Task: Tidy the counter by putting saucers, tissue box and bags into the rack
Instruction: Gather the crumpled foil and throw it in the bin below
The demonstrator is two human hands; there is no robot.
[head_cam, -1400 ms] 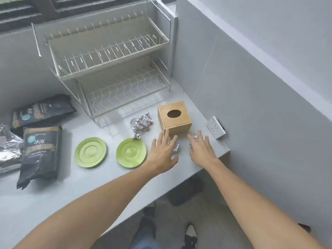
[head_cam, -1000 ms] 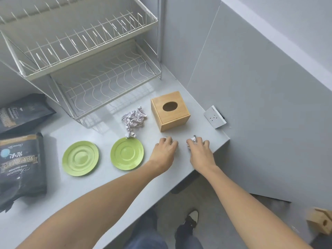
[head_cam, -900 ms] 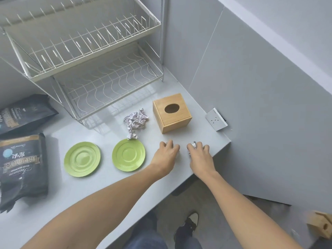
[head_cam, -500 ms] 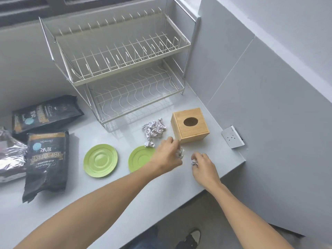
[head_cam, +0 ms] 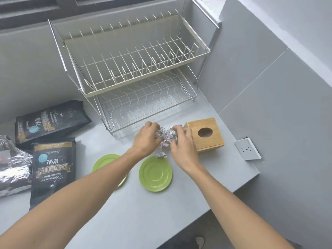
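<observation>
My left hand and my right hand both grip a bunch of crumpled foil just above the counter, in front of the rack. A wooden tissue box with a round hole sits right of my right hand. Two green saucers lie near me: one in full view, the other partly under my left forearm. Two black bags lie flat at the left. The two-tier wire rack stands at the back with nothing on either tier.
A silver foil bag lies at the far left edge. A white wall socket sits on the grey wall to the right. The grey counter ends at a front edge near me, with floor below.
Each hand closed on a small foil scrap near the counter's front edge, then both moved back and left to the larger crumpled foil and grip it together.
</observation>
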